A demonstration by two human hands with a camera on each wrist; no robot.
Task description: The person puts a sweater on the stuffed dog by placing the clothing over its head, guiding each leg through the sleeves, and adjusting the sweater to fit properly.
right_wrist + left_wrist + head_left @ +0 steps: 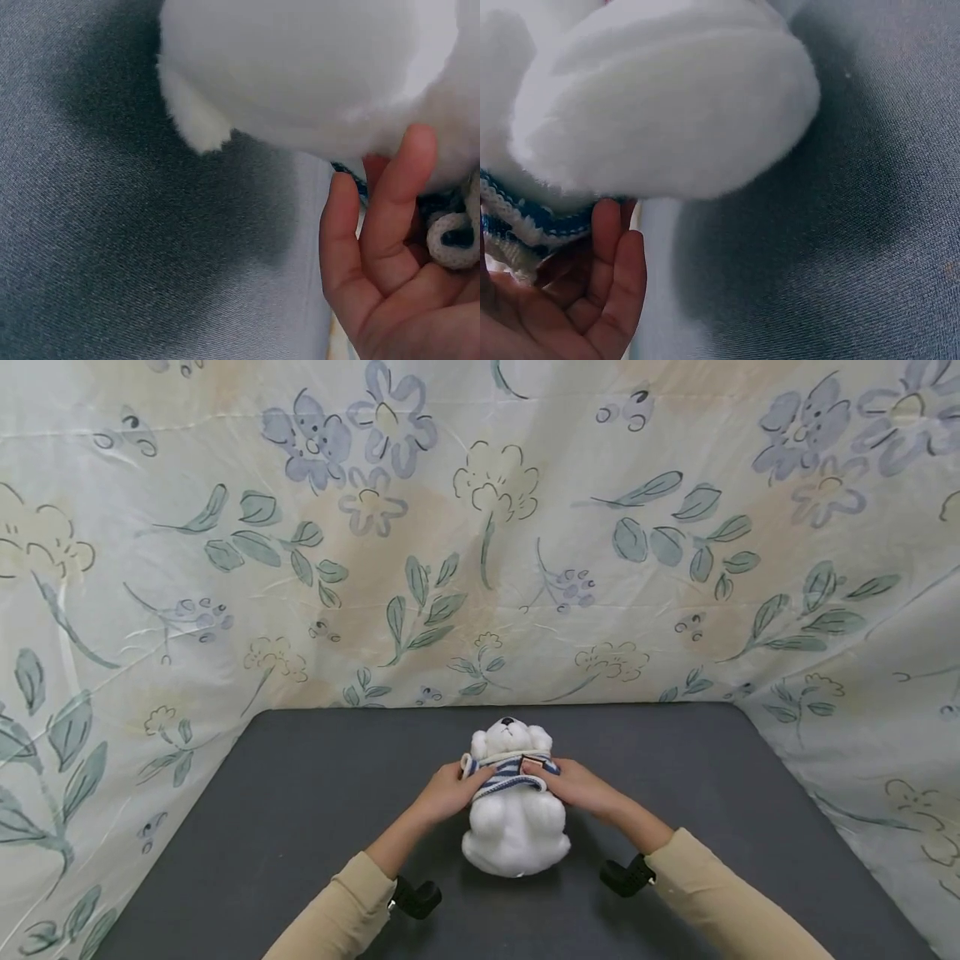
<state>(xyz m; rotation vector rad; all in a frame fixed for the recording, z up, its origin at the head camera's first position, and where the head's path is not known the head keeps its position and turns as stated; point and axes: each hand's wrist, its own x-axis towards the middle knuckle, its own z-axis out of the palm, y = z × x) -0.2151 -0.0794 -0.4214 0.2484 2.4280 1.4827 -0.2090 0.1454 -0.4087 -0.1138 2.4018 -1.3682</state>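
Note:
A white plush toy animal [516, 835] with a dark nose is between both hands in the head view, its head away from the person. It wears a blue-and-white striped knit sweater [507, 772], bunched up above its belly. My left hand [450, 789] grips the toy by the sweater's left side, thumb across the front. On the other side my right hand [581, 785] holds it likewise, its thumb near a small dark-edged label [532, 763]. In the right wrist view, the sweater's rolled edge [452, 241] is beside the right fingers. The toy's back is hidden.
The toy is over a dark grey table [315, 827] and casts a shadow on it. Floral cloth [480, 552] hangs behind the table's far edge and along the sides. Black wrist devices [417, 898] stick out below both beige sleeves [337, 906].

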